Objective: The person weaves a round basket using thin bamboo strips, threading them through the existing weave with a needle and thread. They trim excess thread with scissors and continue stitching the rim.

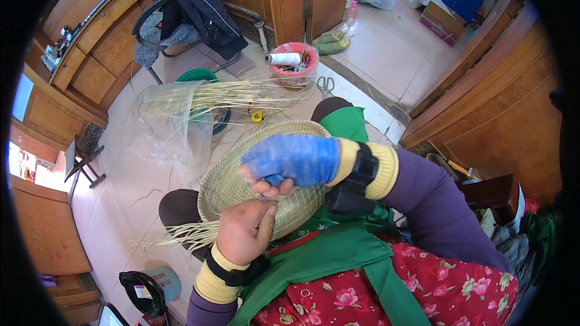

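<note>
A woven straw basket point(226, 181) with a coiled rim lies tilted across my lap, its hollow facing up. My left hand point(247, 226) is bare and closed at the basket's near edge, thumb on top. From its left side a loose bundle of pale straw stalks point(195, 234) sticks out, held at the rim. Over the basket's hollow hangs my right hand point(290, 163), in a blue fingerless glove, just above the left. Its fingers are curled and blurred by motion; whether a strand is pinched in them cannot be made out.
Ahead lie a plastic bag of straw stalks point(167, 104), a yellow tape measure point(257, 116) and scissors point(325, 85). A white thread spool point(283, 59) rests on a red-rimmed bucket point(294, 47). A bin with a black liner point(142, 294) stands lower left; a chair point(156, 47) holds dark clothing.
</note>
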`<state>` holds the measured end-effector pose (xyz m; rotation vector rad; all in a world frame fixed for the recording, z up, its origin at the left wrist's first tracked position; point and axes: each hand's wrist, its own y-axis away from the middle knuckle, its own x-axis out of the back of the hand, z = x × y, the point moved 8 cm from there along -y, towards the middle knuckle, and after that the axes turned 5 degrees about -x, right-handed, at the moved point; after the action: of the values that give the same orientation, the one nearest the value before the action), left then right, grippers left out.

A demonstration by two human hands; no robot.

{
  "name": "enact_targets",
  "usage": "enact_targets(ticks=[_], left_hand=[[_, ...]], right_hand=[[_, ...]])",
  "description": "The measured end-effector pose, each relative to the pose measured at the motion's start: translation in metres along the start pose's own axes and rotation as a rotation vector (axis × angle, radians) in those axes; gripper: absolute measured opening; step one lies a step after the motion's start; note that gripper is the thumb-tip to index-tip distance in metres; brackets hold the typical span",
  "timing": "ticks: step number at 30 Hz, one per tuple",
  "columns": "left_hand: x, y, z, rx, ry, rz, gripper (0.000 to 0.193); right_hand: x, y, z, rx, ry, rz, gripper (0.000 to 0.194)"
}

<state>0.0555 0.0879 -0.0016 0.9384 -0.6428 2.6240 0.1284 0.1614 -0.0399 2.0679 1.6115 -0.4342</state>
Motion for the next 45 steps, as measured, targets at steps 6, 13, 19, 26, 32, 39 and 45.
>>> enact_targets(ticks=[6, 13, 19, 26, 32, 39, 45], left_hand=[[-0.001, 0.003, 0.003, -0.102, -0.028, 0.008, 0.006], [0.0, -0.002, -0.009, 0.024, 0.134, 0.061, 0.005], [0.004, -0.007, -0.01, 0.075, 0.139, 0.009, 0.009], [-0.003, -0.009, -0.005, 0.084, 0.166, 0.033, 0.011], [-0.004, -0.002, -0.007, 0.093, 0.148, 0.052, 0.011], [-0.003, -0.003, -0.008, 0.082, 0.106, 0.03, 0.011], [-0.003, -0.006, -0.003, 0.083, 0.104, 0.04, 0.011]], right_hand=[[-0.031, -0.059, 0.029, -0.382, -0.767, -0.379, 0.022], [-0.023, 0.028, -0.037, 0.311, 0.463, 0.215, 0.02], [-0.023, 0.072, -0.085, 0.44, 1.796, 0.786, 0.022], [-0.08, 0.088, -0.032, 0.647, 1.579, 0.463, 0.02], [-0.047, 0.083, -0.033, 0.22, 1.47, 0.43, 0.018], [-0.057, 0.101, -0.042, 0.435, 1.467, 0.587, 0.015], [-0.065, 0.09, -0.028, 0.072, 1.816, 0.554, 0.017]])
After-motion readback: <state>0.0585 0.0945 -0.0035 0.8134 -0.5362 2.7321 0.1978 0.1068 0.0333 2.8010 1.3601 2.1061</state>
